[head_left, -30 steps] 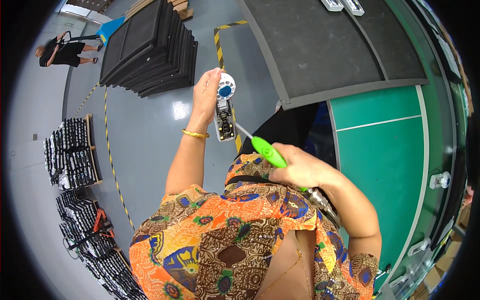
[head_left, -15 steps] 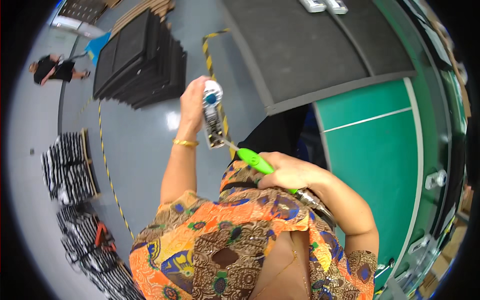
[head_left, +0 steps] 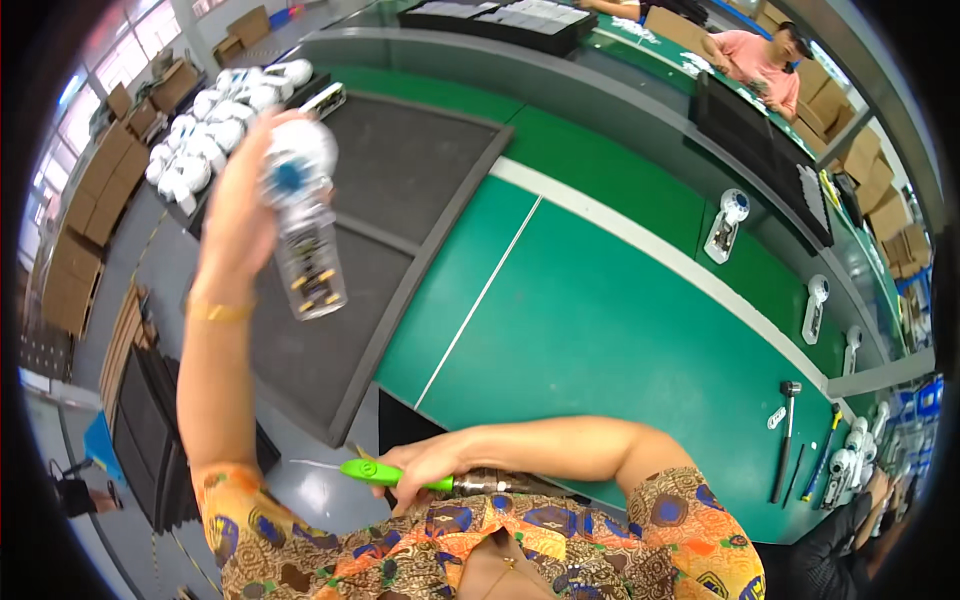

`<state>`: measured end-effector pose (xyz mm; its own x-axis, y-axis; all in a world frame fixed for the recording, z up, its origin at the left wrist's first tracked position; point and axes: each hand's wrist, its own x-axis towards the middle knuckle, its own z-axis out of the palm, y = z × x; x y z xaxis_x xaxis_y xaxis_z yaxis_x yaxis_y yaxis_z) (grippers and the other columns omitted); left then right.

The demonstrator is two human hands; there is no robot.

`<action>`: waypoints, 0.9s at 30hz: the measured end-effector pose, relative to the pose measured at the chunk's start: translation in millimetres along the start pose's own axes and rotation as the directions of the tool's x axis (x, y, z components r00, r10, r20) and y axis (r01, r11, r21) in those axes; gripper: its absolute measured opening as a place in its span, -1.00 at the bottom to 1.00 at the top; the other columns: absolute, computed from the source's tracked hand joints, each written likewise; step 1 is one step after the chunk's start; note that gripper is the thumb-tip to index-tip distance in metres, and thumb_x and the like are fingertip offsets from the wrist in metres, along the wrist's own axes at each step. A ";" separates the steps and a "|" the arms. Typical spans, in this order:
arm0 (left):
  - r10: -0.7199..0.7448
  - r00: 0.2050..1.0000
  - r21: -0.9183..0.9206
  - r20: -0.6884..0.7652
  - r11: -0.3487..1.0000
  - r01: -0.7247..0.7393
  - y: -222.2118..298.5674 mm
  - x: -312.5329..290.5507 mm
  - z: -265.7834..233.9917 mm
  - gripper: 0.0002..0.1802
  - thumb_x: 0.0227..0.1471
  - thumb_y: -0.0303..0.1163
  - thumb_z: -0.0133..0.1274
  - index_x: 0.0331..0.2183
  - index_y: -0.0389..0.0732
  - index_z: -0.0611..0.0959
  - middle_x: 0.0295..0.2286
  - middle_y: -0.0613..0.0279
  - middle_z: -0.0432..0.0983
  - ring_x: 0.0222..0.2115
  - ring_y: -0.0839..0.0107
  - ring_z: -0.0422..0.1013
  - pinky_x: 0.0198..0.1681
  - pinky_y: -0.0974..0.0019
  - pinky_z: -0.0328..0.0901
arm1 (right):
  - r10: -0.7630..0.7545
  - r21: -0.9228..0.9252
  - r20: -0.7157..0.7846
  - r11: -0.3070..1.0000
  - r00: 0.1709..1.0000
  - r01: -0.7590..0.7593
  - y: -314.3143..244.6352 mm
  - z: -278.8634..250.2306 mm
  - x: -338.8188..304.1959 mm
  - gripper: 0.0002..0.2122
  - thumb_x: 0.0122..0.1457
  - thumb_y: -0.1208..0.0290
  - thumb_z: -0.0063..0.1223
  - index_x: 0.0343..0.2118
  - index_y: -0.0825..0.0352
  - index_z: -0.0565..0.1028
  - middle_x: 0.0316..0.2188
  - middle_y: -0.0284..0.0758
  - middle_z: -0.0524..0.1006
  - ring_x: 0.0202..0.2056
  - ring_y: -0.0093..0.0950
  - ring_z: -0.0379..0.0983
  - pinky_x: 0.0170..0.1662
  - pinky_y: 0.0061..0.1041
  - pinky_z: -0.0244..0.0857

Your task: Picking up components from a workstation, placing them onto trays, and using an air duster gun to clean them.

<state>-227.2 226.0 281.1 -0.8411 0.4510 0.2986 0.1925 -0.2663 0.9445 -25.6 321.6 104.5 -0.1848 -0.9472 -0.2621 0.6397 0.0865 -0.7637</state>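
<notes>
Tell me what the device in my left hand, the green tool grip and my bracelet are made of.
Device: likely clear, hard plastic around its lower part, judging by its see-through edges.

Tool grip: probably moulded plastic, given its smooth, even bright green.

Bracelet: apparently polished metal, from its yellow-gold colour; blur hides whether it's solid or plated.

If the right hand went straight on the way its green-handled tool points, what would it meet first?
Led by the green-handled tool, the right hand would probably meet the person's own left forearm, near the sleeve. Depth is unclear, though: it could pass above or below.
</notes>
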 end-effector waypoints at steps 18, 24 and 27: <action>0.018 0.948 0.734 0.318 0.628 -0.258 -241.0 174.4 215.6 -0.34 -0.14 -0.14 0.14 0.00 -0.17 0.38 -0.06 -0.17 0.24 -0.07 -0.09 0.27 0.02 0.09 0.20 | -0.092 -0.089 -0.141 0.993 0.986 0.080 -30.5 -8.2 -32.6 -0.52 -0.04 0.56 -0.01 0.03 0.42 0.27 -0.15 -0.27 0.41 -0.19 -0.55 0.31 -0.14 -0.50 0.18; 0.442 0.887 0.989 0.133 -0.004 -0.146 -149.3 112.0 8.4 -0.55 -0.27 -0.27 0.18 -0.21 -0.10 0.57 -0.12 -0.02 0.36 -0.08 0.02 0.28 -0.02 0.01 0.21 | -0.145 -0.183 -0.085 0.975 0.986 0.128 -33.6 -3.3 -7.8 -0.52 0.03 0.55 0.01 0.06 0.44 0.24 -0.04 -0.25 0.41 -0.10 -0.54 0.32 -0.01 -0.46 0.20; 0.511 0.827 0.921 -0.236 -0.155 0.358 -119.8 59.7 -99.2 -0.24 -0.30 -0.18 0.28 0.01 -0.05 0.38 0.07 -0.08 0.11 0.13 0.03 -0.01 0.01 -0.16 0.02 | -0.224 -0.376 -0.108 0.911 0.969 0.169 -0.6 -11.6 18.0 -0.73 0.08 0.46 -0.02 -0.17 0.45 0.31 -0.36 -0.20 0.42 -0.30 -0.45 0.32 -0.22 -0.41 0.21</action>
<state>-350.6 200.3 172.2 -0.7161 0.0359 0.6971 0.1343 0.9871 0.0872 -37.9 308.0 93.4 -0.4030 -0.9034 -0.1465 0.2710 0.0351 -0.9619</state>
